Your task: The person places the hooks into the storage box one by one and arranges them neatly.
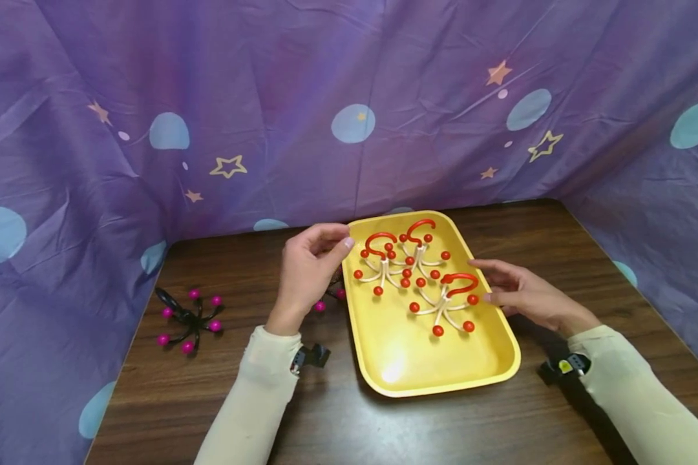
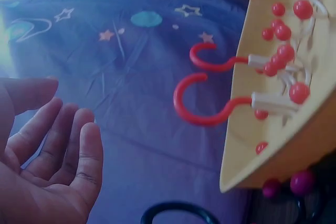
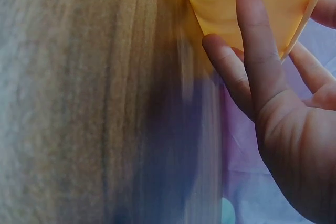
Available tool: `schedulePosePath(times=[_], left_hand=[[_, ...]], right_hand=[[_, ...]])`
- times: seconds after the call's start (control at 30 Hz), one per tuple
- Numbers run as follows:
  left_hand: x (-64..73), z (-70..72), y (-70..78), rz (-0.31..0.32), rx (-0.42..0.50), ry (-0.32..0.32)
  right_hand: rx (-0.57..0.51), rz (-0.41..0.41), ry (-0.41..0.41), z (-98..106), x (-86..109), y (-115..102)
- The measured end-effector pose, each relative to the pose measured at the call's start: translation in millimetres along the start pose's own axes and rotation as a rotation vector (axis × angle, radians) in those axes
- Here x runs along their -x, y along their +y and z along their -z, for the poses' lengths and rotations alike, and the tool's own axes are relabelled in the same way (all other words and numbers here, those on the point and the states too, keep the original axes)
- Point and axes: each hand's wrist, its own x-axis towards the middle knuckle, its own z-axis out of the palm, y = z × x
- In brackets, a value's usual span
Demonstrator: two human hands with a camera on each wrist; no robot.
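Note:
A yellow tray (image 1: pixel 384 352) holds three multi-arm hanging hooks (image 1: pixel 444 299), each with a red hook, white arms and red ball tips. At the tray's upper left my left hand (image 1: pixel 308 274) hovers by the rim, fingers loosely bent. Nothing is in that hand (image 2: pixel 58 166) in the left wrist view, where it stands apart from the tray wall. On the other side, my right hand (image 1: pixel 532 298) is against the tray's outer wall. Its extended fingers (image 3: pixel 254 30) lie along the yellow wall in the right wrist view; whether they press it I cannot tell.
A black multi-arm hook (image 1: pixel 190 319) with magenta ball tips lies on the brown wooden table (image 1: pixel 151 400) at left. Magenta balls (image 1: pixel 320 307) of another show between my left hand and the tray, mostly hidden. A purple patterned curtain (image 1: pixel 302 84) hangs behind and beside the table.

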Motion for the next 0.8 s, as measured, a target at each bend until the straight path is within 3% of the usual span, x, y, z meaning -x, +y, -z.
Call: schedulePosePath(times=[0.47, 0.8], left_hand=[[3.6, 33.6, -15.8, 0.036, -0.077, 0.096], [4.1, 47.0, -41.9, 0.187, -0.267, 0.093]], right_hand=[[-0.006, 0.002, -0.021, 2.6, -1.5, 2.4], [-0.011, 0.003, -0.031, 4.3, -2.2, 4.8]])
